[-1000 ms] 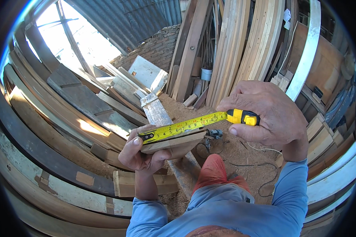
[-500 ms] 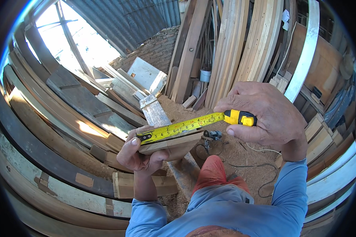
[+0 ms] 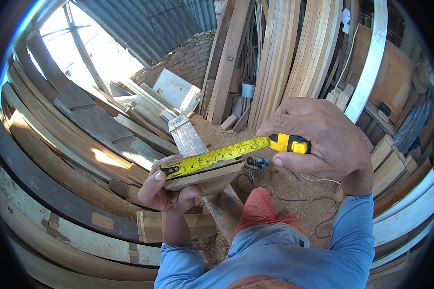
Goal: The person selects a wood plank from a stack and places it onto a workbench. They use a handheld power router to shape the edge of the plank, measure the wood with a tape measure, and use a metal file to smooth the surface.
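A short wooden board is tilted in front of me, gripped at its left end by my left hand. The thumb of that hand lies by the metal hook end of a yellow tape blade. The blade stretches along the board's upper edge, rising to the right. It comes out of a yellow and black tape measure, whose case my right hand pinches between thumb and fingers, beyond the board's right end. The inner fingers of the left hand are partly hidden behind the board.
A power tool lies on the sawdust-covered floor, with a dark cable curling nearby. Long boards are stacked on the left. Upright planks lean at the back, beside a small bucket. A whitish plank stands beyond my hands.
My left hand, the board and the tape's hook end have shifted slightly left. My right hand with the tape measure has moved a little left too. Both grips are unchanged.
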A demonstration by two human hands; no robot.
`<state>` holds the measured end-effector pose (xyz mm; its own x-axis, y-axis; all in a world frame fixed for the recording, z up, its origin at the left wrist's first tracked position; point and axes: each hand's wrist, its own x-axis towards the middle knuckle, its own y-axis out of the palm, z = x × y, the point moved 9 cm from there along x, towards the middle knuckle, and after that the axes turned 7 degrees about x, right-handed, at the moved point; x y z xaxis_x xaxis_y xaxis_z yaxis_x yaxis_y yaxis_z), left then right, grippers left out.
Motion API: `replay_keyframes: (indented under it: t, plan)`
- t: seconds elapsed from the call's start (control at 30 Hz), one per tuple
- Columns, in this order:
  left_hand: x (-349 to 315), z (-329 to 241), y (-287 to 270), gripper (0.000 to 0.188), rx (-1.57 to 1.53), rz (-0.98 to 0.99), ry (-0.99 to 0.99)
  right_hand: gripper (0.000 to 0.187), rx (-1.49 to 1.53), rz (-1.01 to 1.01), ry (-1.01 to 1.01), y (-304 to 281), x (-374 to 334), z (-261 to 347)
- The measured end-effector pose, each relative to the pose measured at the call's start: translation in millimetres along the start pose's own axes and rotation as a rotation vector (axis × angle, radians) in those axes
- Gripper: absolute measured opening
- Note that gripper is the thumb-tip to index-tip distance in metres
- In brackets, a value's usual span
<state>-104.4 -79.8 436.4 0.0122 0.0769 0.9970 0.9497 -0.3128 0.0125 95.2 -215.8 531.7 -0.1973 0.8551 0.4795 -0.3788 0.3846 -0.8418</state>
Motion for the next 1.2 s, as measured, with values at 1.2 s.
replay_keyframes:
  t: [1.2]
  plan:
    - [1.9,2.1,4.2,0.073,-0.041,0.013,0.010,0.043,-0.025,-0.023,-0.009,0.6,-3.4,-3.8]
